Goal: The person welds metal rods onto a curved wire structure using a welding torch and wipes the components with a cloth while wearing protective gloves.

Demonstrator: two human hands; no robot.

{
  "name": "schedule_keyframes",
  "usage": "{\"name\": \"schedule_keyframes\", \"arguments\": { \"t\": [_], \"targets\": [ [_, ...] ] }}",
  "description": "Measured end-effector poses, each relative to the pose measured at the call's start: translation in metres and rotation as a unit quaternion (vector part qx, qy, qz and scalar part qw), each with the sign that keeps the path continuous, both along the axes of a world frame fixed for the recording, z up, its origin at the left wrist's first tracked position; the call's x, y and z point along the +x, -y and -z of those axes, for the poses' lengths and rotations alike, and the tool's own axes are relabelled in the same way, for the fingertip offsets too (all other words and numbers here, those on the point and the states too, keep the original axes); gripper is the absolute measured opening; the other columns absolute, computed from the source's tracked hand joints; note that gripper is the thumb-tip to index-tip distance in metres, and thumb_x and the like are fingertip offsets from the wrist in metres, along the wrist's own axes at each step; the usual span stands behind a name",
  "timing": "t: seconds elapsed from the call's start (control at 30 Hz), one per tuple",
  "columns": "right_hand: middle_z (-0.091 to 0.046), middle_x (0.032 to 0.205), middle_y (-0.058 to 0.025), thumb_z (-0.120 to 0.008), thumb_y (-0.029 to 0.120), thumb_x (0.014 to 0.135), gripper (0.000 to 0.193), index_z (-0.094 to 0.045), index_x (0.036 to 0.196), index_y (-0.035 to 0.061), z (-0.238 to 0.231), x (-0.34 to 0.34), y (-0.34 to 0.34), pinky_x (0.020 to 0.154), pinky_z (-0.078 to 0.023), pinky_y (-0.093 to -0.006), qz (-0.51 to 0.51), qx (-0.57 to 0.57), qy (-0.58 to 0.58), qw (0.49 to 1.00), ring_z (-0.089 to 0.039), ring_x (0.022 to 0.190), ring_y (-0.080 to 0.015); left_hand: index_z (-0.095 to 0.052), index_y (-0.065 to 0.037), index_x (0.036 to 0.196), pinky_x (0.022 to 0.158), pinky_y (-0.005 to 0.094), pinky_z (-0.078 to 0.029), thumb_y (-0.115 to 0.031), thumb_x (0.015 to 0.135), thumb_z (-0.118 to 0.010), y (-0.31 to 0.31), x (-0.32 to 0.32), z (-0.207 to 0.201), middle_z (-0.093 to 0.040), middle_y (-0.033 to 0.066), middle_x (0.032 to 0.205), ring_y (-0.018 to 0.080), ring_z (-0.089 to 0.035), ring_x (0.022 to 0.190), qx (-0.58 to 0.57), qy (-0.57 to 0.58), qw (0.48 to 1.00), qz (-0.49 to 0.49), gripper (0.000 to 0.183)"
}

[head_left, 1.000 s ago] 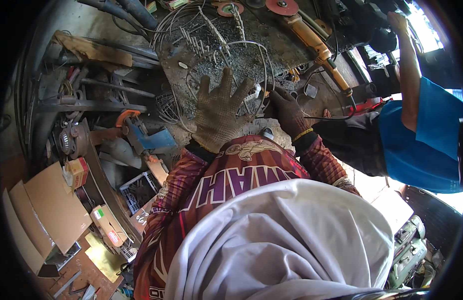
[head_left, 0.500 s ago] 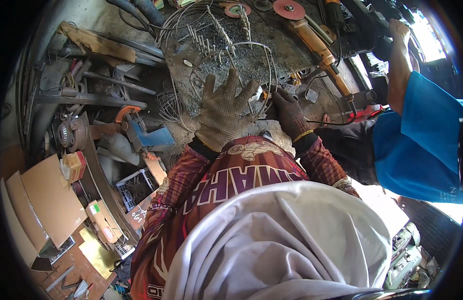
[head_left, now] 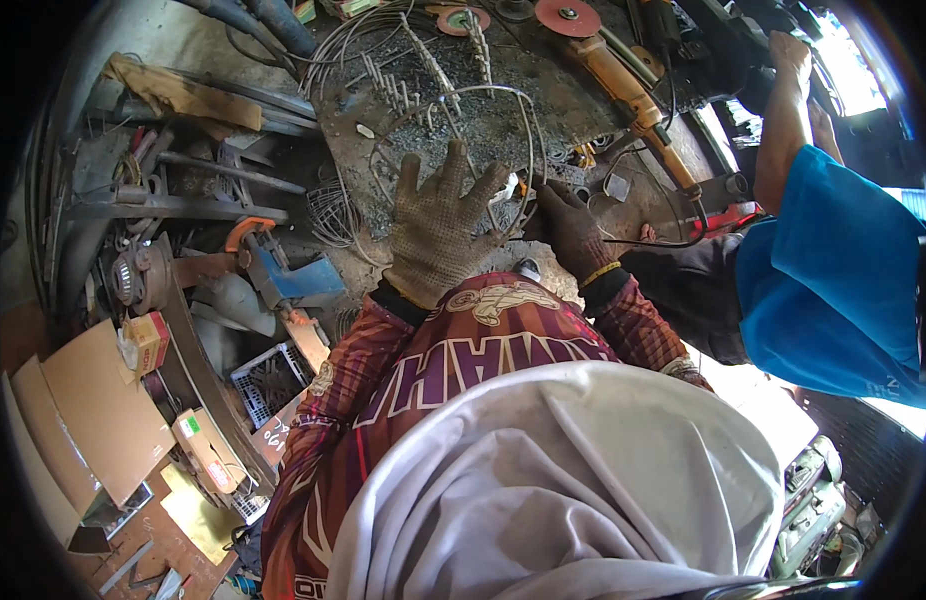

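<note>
My left hand (head_left: 433, 240), in a grey knit work glove, is spread open, palm down, over the near part of a gritty metal work plate (head_left: 358, 110). My right hand (head_left: 575, 232) wears a darker glove, its fingers closed at the near end of a thin bent metal rod (head_left: 529, 112). This rod curves in a large loop over the plate, and part of it passes behind my left hand. Rows of short upright metal pegs (head_left: 391, 92) stand on the plate beyond my hands. A small white piece (head_left: 505, 188) lies between the hands.
An orange angle grinder (head_left: 623, 92) with a red disc lies at the far right. Coiled wire (head_left: 333, 212) sits left of my hands, near a blue metal clamp (head_left: 288, 272). A co-worker in blue shorts (head_left: 833, 275) is close on the right. Cardboard boxes (head_left: 108, 410) stand at left.
The whole view has shifted slightly to the left. My left hand's spread fingers have moved a little; my right hand keeps nearly the same pose at the rod.
</note>
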State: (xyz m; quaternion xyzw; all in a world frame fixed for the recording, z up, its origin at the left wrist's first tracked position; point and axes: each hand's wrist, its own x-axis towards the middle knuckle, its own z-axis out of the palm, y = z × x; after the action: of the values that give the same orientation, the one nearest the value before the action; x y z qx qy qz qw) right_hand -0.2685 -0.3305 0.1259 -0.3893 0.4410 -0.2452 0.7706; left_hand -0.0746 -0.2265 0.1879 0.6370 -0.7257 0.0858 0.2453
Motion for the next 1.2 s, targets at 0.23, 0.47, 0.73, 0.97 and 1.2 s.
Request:
{"name": "schedule_keyframes", "arguments": {
  "t": [0.23,0.47,0.73,0.97,1.2],
  "targets": [
    [-0.063,0.099,-0.0026,-0.055,0.032,0.104,0.044,-0.055,0.136,0.0016,0.004,-0.001,-0.001,0.072,-0.055,-0.0271,-0.025,-0.045,-0.017,0.999,-0.063,0.082,-0.0110,-0.052,-0.020,0.144,0.107,0.0609,-0.033,-0.042,0.061,-0.089,-0.003,0.000,-0.005,-0.044,0.0295,0.148,0.0353,-0.070,0.102,0.008,0.015,1.000,-0.003,0.094],
    [-0.062,0.096,-0.0046,-0.058,0.026,0.102,0.049,-0.048,0.141,-0.0010,0.009,0.004,-0.003,0.071,-0.053,-0.0283,0.046,-0.108,-0.039,0.992,-0.062,0.080,-0.0125,-0.054,-0.018,0.142,0.109,0.0607,-0.032,-0.040,0.064,-0.087,-0.001,-0.001,-0.016,-0.047,0.0322,0.143,0.0373,-0.069,0.103,0.020,0.001,1.000,0.008,0.088],
    [-0.060,0.124,-0.0224,-0.068,0.029,0.095,0.066,-0.042,0.145,-0.0043,-0.003,0.012,-0.005,0.094,-0.052,-0.0395,0.097,-0.391,-0.222,0.888,-0.065,0.108,-0.0269,-0.039,-0.021,0.154,0.111,0.0655,-0.029,-0.043,0.067,-0.086,-0.007,0.003,-0.004,-0.035,0.0286,0.154,0.0365,-0.054,0.130,0.001,-0.003,1.000,0.008,0.101],
    [-0.051,0.135,-0.0269,-0.070,0.018,0.090,0.070,-0.038,0.149,-0.0029,-0.047,0.027,-0.006,0.103,-0.048,-0.0434,0.076,-0.542,-0.143,0.825,-0.055,0.124,-0.0371,-0.047,-0.019,0.149,0.116,0.0628,-0.021,-0.057,0.074,-0.075,-0.007,-0.003,-0.029,-0.039,0.0310,0.151,0.0375,-0.045,0.139,0.114,0.032,0.993,-0.024,0.090],
    [-0.050,0.135,-0.0217,-0.072,0.015,0.088,0.071,-0.039,0.149,0.0002,-0.048,0.060,-0.010,0.097,-0.052,-0.0406,0.016,-0.474,-0.129,0.871,-0.060,0.116,-0.0291,-0.056,-0.017,0.140,0.116,0.0621,-0.020,-0.058,0.077,-0.072,-0.012,0.007,-0.032,-0.039,0.0295,0.151,0.0327,-0.055,0.127,0.131,0.062,0.989,-0.037,0.077]
  ]
}}
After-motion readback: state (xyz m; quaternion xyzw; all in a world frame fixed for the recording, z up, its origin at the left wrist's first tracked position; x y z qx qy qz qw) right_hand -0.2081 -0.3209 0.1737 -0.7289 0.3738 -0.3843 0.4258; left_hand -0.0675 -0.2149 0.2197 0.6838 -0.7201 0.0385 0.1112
